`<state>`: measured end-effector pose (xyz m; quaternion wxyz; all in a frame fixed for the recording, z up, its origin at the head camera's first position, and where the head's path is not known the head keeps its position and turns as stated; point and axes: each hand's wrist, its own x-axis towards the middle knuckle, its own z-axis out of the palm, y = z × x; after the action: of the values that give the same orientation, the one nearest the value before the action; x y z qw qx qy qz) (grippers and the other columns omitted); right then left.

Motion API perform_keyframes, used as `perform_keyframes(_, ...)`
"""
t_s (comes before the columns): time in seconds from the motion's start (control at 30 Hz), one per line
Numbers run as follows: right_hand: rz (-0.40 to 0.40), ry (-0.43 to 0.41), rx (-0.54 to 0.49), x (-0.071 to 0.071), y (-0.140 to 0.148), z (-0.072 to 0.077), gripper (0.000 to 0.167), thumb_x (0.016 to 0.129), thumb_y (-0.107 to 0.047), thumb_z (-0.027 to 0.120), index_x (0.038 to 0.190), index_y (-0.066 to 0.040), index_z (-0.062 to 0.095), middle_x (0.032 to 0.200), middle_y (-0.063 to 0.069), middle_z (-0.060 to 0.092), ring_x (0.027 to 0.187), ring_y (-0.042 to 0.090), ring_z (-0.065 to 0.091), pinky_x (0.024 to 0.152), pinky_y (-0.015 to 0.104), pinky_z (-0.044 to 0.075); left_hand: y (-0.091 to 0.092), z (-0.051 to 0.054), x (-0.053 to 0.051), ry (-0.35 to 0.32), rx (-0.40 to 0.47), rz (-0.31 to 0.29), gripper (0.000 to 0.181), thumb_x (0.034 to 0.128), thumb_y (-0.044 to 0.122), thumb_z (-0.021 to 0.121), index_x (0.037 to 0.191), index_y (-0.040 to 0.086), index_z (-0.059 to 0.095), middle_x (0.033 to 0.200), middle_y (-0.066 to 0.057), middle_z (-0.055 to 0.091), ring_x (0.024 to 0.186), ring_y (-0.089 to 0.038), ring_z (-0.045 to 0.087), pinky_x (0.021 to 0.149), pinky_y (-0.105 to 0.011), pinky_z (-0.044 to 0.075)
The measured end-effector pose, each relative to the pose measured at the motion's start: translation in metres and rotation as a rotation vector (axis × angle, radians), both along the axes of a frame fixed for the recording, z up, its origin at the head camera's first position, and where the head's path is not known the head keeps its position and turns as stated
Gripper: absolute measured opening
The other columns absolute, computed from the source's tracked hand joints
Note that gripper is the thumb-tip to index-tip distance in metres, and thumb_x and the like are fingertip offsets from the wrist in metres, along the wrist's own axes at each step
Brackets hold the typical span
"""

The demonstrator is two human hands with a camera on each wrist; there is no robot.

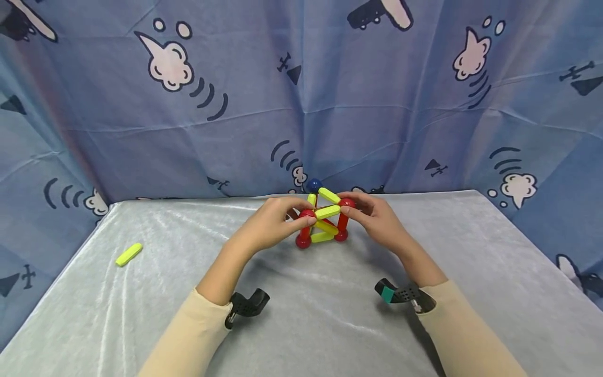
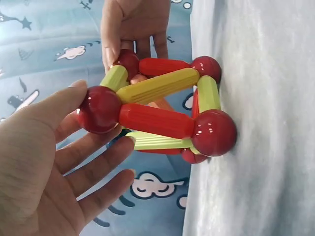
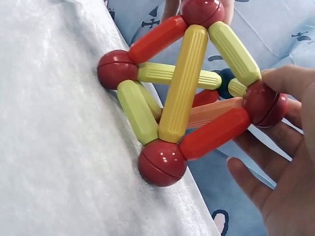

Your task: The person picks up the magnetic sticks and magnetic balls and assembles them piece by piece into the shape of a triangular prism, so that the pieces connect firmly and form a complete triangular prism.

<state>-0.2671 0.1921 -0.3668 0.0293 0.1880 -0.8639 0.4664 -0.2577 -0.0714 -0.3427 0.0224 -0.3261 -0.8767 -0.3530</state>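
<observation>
A frame of magnetic rods and balls stands on the cloth-covered table between both hands. My left hand pinches the upper left red ball between thumb and index finger, its other fingers spread. With thumb and fingers, my right hand holds the upper right red ball. A yellow-green rod joins these two balls. Red rods run down to lower red balls, and a yellow rod crosses the front face diagonally. A dark blue ball tops the back; an orange rod is partly hidden.
A loose yellow-green rod lies on the left of the pale cloth-covered table. Behind the table's far edge hangs a blue patterned curtain, close to the frame's back. Each wrist wears a black camera mount.
</observation>
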Motion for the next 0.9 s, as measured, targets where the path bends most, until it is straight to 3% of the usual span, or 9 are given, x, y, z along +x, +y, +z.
perform_keyframes(0.17,0.012,0.003,0.013,-0.001,0.006,0.000,0.038,0.101,-0.027,0.063,0.136,-0.012,0.063,0.127,0.013,0.066,0.114,0.029,0.066,0.101,0.039,0.053,0.005,0.002,0.004,-0.019,-0.029,0.021,0.026,0.0974,0.033,0.068,0.118,0.018,0.073,0.106,0.004,0.073,0.094,-0.013,0.068,0.087,-0.031,0.057)
perform_keyframes(0.37,0.055,-0.005,-0.004,-0.003,0.010,0.001,0.036,0.102,-0.024,0.061,0.136,-0.012,0.063,0.124,0.011,0.065,0.107,0.026,0.064,0.094,0.025,0.054,0.004,0.007,0.008,-0.049,-0.038,0.053,0.033,0.1007,0.041,0.061,0.123,0.019,0.071,0.111,0.005,0.073,0.099,-0.014,0.067,0.089,-0.033,0.058)
perform_keyframes(0.47,0.088,-0.021,-0.016,-0.003,0.012,0.002,0.036,0.103,-0.023,0.059,0.137,-0.011,0.062,0.123,0.011,0.064,0.107,0.025,0.062,0.095,0.023,0.054,-0.008,0.014,0.010,-0.059,-0.035,0.115,0.038,0.1023,0.045,0.056,0.127,0.020,0.069,0.115,0.004,0.073,0.101,-0.016,0.067,0.089,-0.036,0.058)
perform_keyframes(0.57,0.130,-0.040,-0.012,-0.002,0.013,0.003,0.037,0.105,-0.024,0.054,0.139,-0.011,0.060,0.124,0.011,0.060,0.112,0.023,0.059,0.100,0.024,0.052,-0.029,0.020,0.011,-0.078,-0.074,0.213,0.038,0.1027,0.045,0.055,0.129,0.020,0.068,0.120,-0.001,0.072,0.104,-0.020,0.069,0.090,-0.041,0.058)
perform_keyframes(0.67,0.176,-0.052,-0.015,-0.001,0.014,0.003,0.036,0.108,-0.022,0.048,0.141,-0.011,0.057,0.122,0.011,0.056,0.116,0.022,0.055,0.106,0.031,0.048,-0.057,0.021,0.012,-0.087,-0.176,0.306,0.039,0.1030,0.042,0.056,0.131,0.018,0.067,0.124,-0.007,0.071,0.108,-0.026,0.070,0.091,-0.046,0.057)
perform_keyframes(0.8,0.198,-0.089,-0.061,0.002,0.010,0.003,0.036,0.110,-0.019,0.038,0.139,-0.007,0.056,0.129,0.013,0.054,0.121,0.024,0.051,0.113,0.048,0.041,-0.107,0.015,0.017,-0.074,-0.330,0.415,0.042,0.1035,0.039,0.055,0.133,0.012,0.065,0.128,-0.016,0.069,0.114,-0.037,0.067,0.094,-0.056,0.053)
perform_keyframes(0.9,0.184,-0.117,-0.092,0.002,0.004,0.002,0.038,0.111,-0.019,0.033,0.138,-0.004,0.055,0.138,0.015,0.053,0.125,0.026,0.051,0.116,0.057,0.038,-0.152,0.009,0.027,-0.049,-0.415,0.509,0.044,0.1022,0.035,0.057,0.133,0.004,0.063,0.132,-0.026,0.064,0.119,-0.048,0.061,0.095,-0.065,0.048)
